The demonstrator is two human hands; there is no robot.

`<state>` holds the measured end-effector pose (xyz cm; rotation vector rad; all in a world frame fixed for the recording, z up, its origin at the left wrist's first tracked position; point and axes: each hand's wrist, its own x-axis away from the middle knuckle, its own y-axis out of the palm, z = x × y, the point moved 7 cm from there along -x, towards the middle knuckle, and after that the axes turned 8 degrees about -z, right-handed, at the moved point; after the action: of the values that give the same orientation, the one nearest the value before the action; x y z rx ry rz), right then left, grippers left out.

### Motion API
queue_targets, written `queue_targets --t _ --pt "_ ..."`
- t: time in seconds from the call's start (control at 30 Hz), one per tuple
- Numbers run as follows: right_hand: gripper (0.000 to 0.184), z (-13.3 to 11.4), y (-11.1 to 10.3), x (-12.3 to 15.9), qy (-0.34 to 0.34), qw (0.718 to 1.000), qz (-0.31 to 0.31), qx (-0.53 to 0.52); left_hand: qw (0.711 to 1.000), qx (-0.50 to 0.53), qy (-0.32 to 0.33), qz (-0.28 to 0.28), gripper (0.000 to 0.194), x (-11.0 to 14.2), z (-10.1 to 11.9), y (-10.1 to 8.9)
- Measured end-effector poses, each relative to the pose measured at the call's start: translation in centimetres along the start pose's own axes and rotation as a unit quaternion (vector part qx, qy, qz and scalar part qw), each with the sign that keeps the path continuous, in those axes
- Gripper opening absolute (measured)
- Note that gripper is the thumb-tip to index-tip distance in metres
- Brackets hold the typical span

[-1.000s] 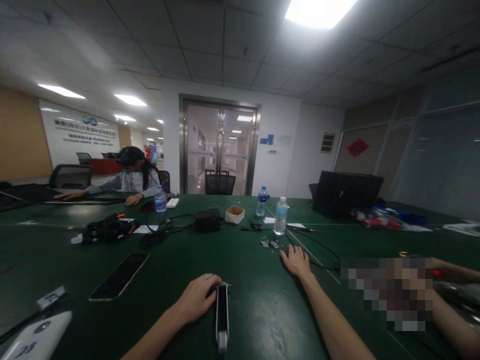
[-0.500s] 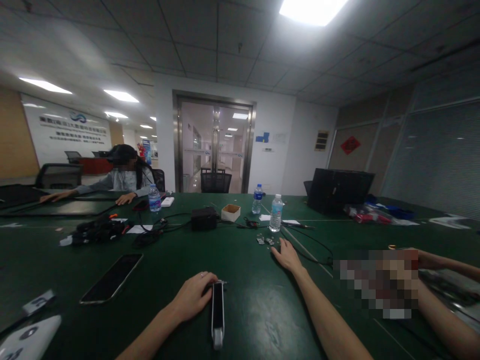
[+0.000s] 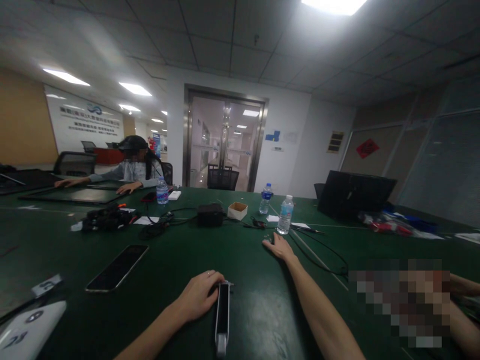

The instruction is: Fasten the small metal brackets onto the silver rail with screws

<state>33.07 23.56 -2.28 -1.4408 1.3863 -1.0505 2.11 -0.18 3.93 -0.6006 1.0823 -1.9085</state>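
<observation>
My left hand [image 3: 200, 294] rests on the green table [image 3: 157, 270]. Its fingers close on the far end of a narrow device with white edges and a dark inner face [image 3: 222, 315]; a small metal bit sticks out at that end. My right hand [image 3: 279, 246] is stretched forward, thumb and forefinger apart, over small shiny metal pieces [image 3: 267, 238] that it partly covers. Just beyond those fingers stands a water bottle [image 3: 285, 216]. Whether the fingertips touch a piece cannot be made out.
A phone [image 3: 118, 268] and a white numbered device [image 3: 33, 332] lie left. Across the middle are a black adapter [image 3: 210, 215], a small open box [image 3: 237, 211], cables and another bottle [image 3: 265, 199]. One person [image 3: 137, 162] sits across; another person's arm [image 3: 465, 320] is at right.
My right hand has moved forward and left, onto the small metal pieces. My left hand has stayed at the narrow device. The view has shifted slightly with my head.
</observation>
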Motion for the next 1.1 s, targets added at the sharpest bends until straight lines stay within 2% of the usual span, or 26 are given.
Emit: queue_targets --t 0.13,0.23,0.33,0.47,0.53,0.6,0.63,0.7,0.77,0.87,1.1 --pt "0.08 -1.5 0.4 -1.4 -0.037 0.999 -0.023 0.003 1.0 -0.01 0.005 0.006 0.023 0.0 0.1 -0.1" --pt "0.062 -2.7 0.7 -1.0 -0.079 0.996 -0.039 0.003 1.0 -0.016 0.01 0.01 0.023 0.0 0.2 -0.1" --pt "0.057 -4.4 1.3 1.1 -0.124 0.991 -0.049 0.002 1.0 -0.023 0.015 0.016 0.023 0.0 0.4 -0.2" --pt "0.064 -7.0 2.6 5.1 -0.198 0.978 -0.06 -0.005 0.999 -0.028 0.015 0.015 0.022 0.1 0.7 -0.3" --pt "0.062 -8.0 2.4 6.5 -0.256 0.965 -0.039 -0.04 0.999 -0.027 0.013 0.012 0.022 0.2 0.8 -0.3" --pt "0.056 -7.2 1.2 6.1 -0.229 0.971 0.018 -0.057 1.0 -0.027 0.01 0.011 0.023 0.2 0.7 -0.3" --pt "0.052 -5.9 0.4 5.4 -0.167 0.983 0.054 -0.047 1.0 -0.027 0.01 0.012 0.023 0.1 0.6 -0.2" --pt "0.055 -3.6 -0.7 3.5 -0.087 0.992 0.079 -0.034 1.0 -0.024 0.012 0.012 0.022 0.0 0.4 -0.1" --pt "0.06 -1.4 -1.2 1.5 -0.03 0.996 0.076 -0.018 1.0 -0.021 0.014 0.012 0.022 -0.1 0.2 0.1" --pt "0.062 0.4 -0.8 -1.4 0.003 0.999 0.05 0.018 1.0 -0.019 0.017 0.012 0.023 -0.3 0.0 0.2" --pt "0.07 0.8 0.9 -5.4 0.047 0.996 -0.001 0.074 1.0 -0.024 0.002 0.007 0.026 -0.2 0.2 0.3"
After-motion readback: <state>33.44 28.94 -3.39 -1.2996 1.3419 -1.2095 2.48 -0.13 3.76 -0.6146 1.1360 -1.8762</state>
